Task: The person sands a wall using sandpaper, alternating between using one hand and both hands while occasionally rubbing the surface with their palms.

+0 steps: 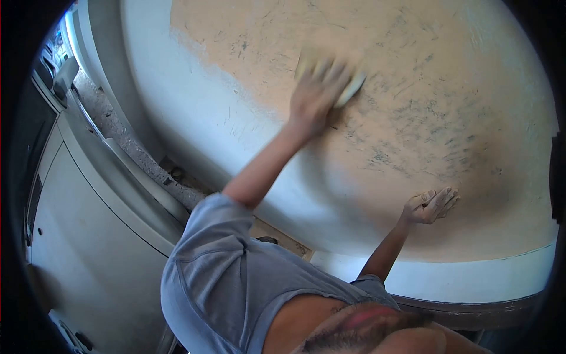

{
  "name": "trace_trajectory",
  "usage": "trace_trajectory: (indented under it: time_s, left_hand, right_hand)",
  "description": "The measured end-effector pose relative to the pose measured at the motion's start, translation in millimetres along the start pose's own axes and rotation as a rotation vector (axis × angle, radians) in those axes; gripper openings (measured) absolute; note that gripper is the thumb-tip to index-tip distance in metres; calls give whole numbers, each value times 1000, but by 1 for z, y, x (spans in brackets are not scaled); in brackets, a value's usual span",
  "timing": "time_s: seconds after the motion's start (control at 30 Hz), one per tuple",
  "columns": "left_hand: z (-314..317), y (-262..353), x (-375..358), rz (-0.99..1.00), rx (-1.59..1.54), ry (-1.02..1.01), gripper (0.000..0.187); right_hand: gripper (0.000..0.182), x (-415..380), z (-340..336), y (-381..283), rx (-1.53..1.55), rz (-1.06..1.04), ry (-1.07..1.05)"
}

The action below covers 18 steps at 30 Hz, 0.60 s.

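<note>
My left hand (318, 97) is pressed flat over a pale yellow sanding pad (352, 88) against a large curved panel (200, 112). The fingers are blurred, and the pad's light edge shows beside them. Under the pad is a broad tan patch (259, 35) covered in dark scratches and smudges. Lower right, my right hand (433, 206) hangs close in front of the panel with its fingers loosely bent. Pale dust coats it, and nothing shows between its fingers.
On the left stands a grey vehicle door (100, 253) with a side mirror (66, 76) above it. A narrow strip of rough ground (112, 118) runs between vehicle and panel. A dark trim edge (471, 307) borders the panel's bottom.
</note>
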State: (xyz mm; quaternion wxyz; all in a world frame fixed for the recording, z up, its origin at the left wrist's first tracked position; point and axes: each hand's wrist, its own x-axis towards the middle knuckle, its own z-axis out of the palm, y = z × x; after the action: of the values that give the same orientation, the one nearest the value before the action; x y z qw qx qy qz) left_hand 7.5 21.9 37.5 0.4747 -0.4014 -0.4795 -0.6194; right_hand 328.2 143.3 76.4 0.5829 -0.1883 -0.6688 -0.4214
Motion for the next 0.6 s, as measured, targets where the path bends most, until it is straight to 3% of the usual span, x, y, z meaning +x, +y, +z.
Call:
trace_trajectory:
  time_s: [0.07, 0.17, 0.23, 0.27, 0.3, 0.4, 0.47, 0.6]
  left_hand:
    - [-15, 13, -119, -65, 30, -196, 28]
    - [-11, 3, -128, 70, 114, -217, 30]
    - [-17, -7, 7, 65, 79, -107, 34]
    - [-11, -10, 69, 66, -31, 90, 34]
    - [-6, -26, 119, 104, -53, 70, 36]
    - [-5, -37, 147, 137, -57, 60, 38]
    - [-11, -32, 108, 77, 21, 69, 35]
    - [-44, -7, -95, -129, 59, -95, 24]
  right_hand:
    - [40, 0, -2, 1, -3, -11, 3]
    - [41, 1, 4, -4, -1, -31, 19]
    - [42, 3, 1, 1, -13, -58, 2]
    - [42, 2, 1, 0, -22, -53, -6]
    - [42, 1, 0, 0, -34, -45, -12]
    - [42, -1, 3, 3, -6, -44, 6]
    - [41, 1, 1, 1, -14, -35, 6]
    - [41, 4, 1, -3, -43, -35, 13]
